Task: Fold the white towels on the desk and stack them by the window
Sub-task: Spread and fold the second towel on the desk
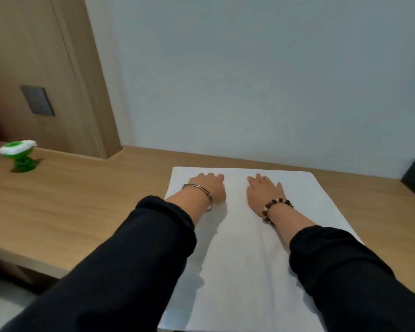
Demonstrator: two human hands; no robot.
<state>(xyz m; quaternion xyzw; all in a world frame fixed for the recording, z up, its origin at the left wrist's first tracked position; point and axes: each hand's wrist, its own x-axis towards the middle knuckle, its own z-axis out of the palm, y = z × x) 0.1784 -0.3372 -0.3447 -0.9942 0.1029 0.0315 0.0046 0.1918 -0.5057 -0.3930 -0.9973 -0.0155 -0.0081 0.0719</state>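
While the towel (249,248) is pressed by left grip (207,188) and right grip (264,190) — both flat, nothing held — folding and stacking look undone.

both my arms stretched out ahead side by side, left hand (207,188) palm down with the fingers a bit bent, right hand (264,192) lying flat, palm down, fingers straight and pointing forward, hands near each other but not touching, wrists bare

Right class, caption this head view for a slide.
Left hand and right hand rest on a white towel spread on a wooden desk, green toy at far left.
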